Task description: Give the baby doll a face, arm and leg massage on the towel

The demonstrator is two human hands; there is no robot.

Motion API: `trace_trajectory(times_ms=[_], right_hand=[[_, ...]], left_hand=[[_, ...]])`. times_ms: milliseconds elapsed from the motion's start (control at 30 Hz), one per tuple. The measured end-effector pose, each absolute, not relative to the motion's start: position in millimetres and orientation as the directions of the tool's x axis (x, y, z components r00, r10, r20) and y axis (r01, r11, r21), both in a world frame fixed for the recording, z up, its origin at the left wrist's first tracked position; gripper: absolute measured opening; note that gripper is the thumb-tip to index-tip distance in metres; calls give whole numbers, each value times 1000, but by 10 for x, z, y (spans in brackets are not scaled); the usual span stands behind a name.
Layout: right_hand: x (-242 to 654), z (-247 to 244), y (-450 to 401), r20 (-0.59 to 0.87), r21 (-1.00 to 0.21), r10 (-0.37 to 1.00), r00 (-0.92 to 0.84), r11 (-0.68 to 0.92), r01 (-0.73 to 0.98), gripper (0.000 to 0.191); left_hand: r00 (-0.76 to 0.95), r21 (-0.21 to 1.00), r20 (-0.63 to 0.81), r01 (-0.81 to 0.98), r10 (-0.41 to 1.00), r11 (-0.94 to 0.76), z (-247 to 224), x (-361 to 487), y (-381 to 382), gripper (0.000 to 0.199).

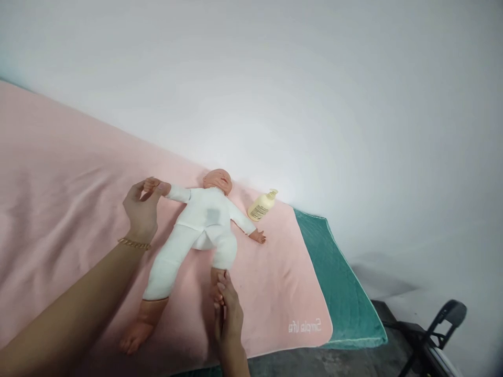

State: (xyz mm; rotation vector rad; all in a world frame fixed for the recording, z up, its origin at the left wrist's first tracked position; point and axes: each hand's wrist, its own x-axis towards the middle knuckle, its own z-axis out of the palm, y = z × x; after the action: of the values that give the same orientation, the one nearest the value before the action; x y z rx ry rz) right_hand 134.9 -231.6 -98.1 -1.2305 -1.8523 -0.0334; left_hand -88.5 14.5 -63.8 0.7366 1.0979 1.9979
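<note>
A baby doll (204,209) with a white cloth body lies on its back on a pink blanket (275,293), its head toward the wall. My left hand (142,209), with a gold bracelet at the wrist, pinches the doll's hand on the left side, and that arm is stretched out sideways. My right hand (228,311) is closed on the doll's foot on the right side, with the knee slightly bent. The doll's other arm and other leg rest on the blanket, untouched. A pale yellow pump bottle (261,206) is beside the doll's right-side arm.
A green cover (338,277) shows under the blanket at the right end. White wall (314,104) rises behind the bed. A black folding chair (444,324) stands on the grey floor at the lower right.
</note>
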Motion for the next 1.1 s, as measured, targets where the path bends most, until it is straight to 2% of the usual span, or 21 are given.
trace_trajectory(times_ms=[100,200,267,367,533,700,833,967,1033,1100], right_hand=[[1349,-714,-2046,693,-403,705,-148,550,732,48],[1307,-456,-1812,665,-444,736,-126,525,726,50],[1276,-326,-1710,642,-478,760,-102,501,721,51],[1237,-232,-1637,624,-514,778,-77,483,709,51],[1203,-249,-1612,616,-515,782,-92,489,704,51],[1198,-231,-1625,615,-515,781,-109,503,694,52],[1188,-213,-1705,608,-501,785,-118,495,709,51],[1174,-244,-1875,617,-460,772,-153,511,726,54],[1162,-243,-1982,613,-451,770,-178,525,722,56],[1146,-218,-2091,590,-453,779,-210,535,713,55]], left_hand=[[-537,883,272,-191,799,-429,-520,-816,20,41],[-462,845,499,71,733,-530,-447,-756,-104,26],[-360,794,602,175,712,-582,-434,-730,-163,20],[-156,720,691,230,705,-655,-466,-716,-180,18],[206,604,726,266,657,-751,-541,-730,-84,17],[334,578,694,269,637,-771,-568,-729,-35,20],[290,634,676,240,678,-735,-561,-718,-70,18],[-17,868,493,85,870,-490,-490,-721,-140,27],[-195,912,389,-61,900,-407,-456,-745,-129,35],[-337,893,300,-231,892,-387,-448,-792,-68,39]])
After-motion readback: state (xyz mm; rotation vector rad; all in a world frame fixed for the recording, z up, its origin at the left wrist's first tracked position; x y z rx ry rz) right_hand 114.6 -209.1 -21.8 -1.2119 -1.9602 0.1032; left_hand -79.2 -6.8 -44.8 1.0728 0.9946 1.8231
